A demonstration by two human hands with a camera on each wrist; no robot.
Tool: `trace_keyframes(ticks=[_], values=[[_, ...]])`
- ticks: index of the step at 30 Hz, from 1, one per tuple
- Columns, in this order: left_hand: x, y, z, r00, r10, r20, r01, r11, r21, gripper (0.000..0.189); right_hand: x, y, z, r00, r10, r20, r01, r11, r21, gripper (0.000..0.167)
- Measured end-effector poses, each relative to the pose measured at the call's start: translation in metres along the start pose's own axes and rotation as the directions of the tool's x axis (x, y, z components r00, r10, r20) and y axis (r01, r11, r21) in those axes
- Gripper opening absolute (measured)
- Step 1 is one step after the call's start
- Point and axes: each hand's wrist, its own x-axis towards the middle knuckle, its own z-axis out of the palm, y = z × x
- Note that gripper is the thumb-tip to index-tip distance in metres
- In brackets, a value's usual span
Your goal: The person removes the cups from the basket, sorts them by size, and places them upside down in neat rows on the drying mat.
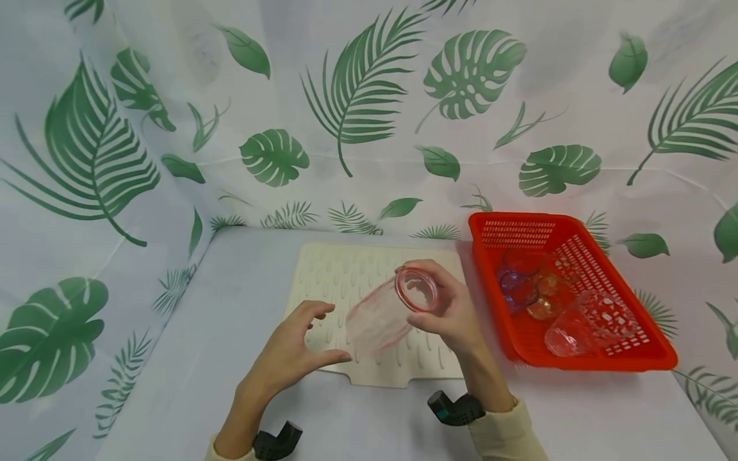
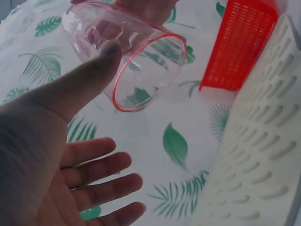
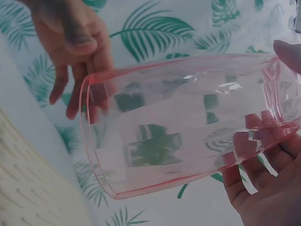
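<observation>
Your right hand (image 1: 451,308) is gripping the base of a clear pink tumbler (image 1: 376,319) over the ridged cream mat (image 1: 377,376); its long axis is slanting mouth-first toward your left hand (image 1: 291,349), which is hovering by the mat's near-left corner, fingers and thumb apart.

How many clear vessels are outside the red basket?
1: the pinkish vessel in the right hand, against the cream mat in the head view. The left hand beside it holds none.
</observation>
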Motion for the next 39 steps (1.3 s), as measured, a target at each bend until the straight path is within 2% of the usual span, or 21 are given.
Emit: trace_keyframes(ticks=[4, 8, 15, 19, 25, 33, 39], values=[[-0.008, -0.012, 0.000, 0.995, -0.064, -0.078, 0.067, 0.997, 0.032, 0.085, 0.004, 0.008, 0.001, 1.000, 0.007, 0.000, -0.007, 0.999, -0.044, 0.061], [-0.013, -0.026, 0.003, 0.988, -0.086, -0.132, 0.097, 0.992, 0.080, 0.090, 0.008, 0.016, 0.003, 1.000, 0.027, 0.003, -0.027, 0.995, -0.096, 0.061], [-0.022, -0.047, 0.006, 0.979, -0.128, -0.161, 0.149, 0.980, 0.128, 0.097, 0.017, 0.024, 0.005, 0.998, 0.066, 0.014, -0.061, 0.972, -0.228, 0.062], [-0.026, -0.058, 0.009, 0.975, -0.166, -0.150, 0.184, 0.976, 0.120, 0.099, 0.024, 0.029, 0.006, 0.995, 0.095, 0.006, -0.088, 0.946, -0.311, 0.064], [-0.029, -0.076, 0.018, 0.961, -0.262, -0.092, 0.273, 0.953, 0.133, 0.111, 0.035, 0.040, 0.008, 0.988, 0.155, -0.028, -0.154, 0.908, -0.391, 0.065], [-0.030, -0.088, 0.024, 0.958, -0.278, -0.074, 0.287, 0.941, 0.177, 0.117, 0.051, 0.061, 0.015, 0.975, 0.216, -0.047, -0.215, 0.880, -0.423, 0.069], [-0.032, -0.095, 0.026, 0.942, -0.336, -0.023, 0.334, 0.923, 0.190, 0.122, 0.063, 0.079, 0.024, 0.970, 0.235, -0.056, -0.236, 0.875, -0.422, 0.072]])
